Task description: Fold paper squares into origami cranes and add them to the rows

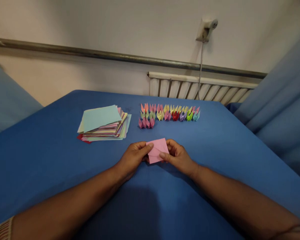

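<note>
A folded pink paper [158, 148] lies between both hands, just above the blue-covered table [215, 146]. My left hand [133, 156] pinches its left edge with thumb and fingers closed. Its right edge is pinched by my right hand [178, 155], thumb on top. Beyond the hands stand rows of small folded paper pieces [168, 113] in many colours. A stack of coloured paper sheets [103, 124] sits to the left of them, a pale blue sheet on top.
A white radiator [200, 88] and a metal rail [90, 53] run along the wall behind the table. A wall fitting with a cord [205, 29] hangs above the radiator. Blue fabric [282, 106] lies at the right; more blue fabric at the far left.
</note>
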Motion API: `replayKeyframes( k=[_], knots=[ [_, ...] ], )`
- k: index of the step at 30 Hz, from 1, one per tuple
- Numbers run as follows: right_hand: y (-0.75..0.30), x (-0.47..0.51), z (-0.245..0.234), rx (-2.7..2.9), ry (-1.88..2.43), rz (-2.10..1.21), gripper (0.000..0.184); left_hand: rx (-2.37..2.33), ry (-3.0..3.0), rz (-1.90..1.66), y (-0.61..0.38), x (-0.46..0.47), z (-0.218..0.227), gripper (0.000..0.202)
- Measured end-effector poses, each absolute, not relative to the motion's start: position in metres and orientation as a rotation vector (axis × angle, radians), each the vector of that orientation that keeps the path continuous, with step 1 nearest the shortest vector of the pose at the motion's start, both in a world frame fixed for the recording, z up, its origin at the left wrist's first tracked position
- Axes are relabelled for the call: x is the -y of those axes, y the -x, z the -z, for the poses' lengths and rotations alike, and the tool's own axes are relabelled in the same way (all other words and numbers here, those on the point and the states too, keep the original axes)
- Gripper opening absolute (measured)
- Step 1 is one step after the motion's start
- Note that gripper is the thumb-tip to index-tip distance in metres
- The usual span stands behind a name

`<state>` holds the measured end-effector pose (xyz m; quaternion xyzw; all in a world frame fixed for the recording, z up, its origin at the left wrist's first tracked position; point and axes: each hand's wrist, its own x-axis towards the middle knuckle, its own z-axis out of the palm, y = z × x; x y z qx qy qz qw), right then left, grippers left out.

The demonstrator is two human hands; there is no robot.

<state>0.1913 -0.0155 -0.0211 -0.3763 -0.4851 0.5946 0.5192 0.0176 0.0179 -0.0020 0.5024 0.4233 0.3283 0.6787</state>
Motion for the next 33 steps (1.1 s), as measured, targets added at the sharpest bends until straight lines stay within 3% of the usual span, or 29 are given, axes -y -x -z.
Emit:
replayKeyframes(
  k=[12, 21, 26, 33],
  knots=[
    [-0.199, 0.009, 0.024, 1.14, 1.084, -1.325, 0.035, -0.933, -1.15, -0.669, -0.018, -0.017, -0.001, 0.027],
    [-0.2, 0.01, 0.023, 1.044, 1.081, -1.381, 0.035, -0.885, -1.41, -0.807, -0.023, -0.005, -0.005, 0.073],
    [-0.2, 0.01, 0.023, 1.096, 1.09, -1.379, 0.038, -0.995, -1.477, -0.825, -0.021, -0.01, -0.005, 0.028],
    [-0.203, 0.009, 0.024, 1.046, 0.91, -1.456, 0.038, -1.025, -1.183, -0.948, -0.02, -0.019, 0.0, 0.041]
  ],
)
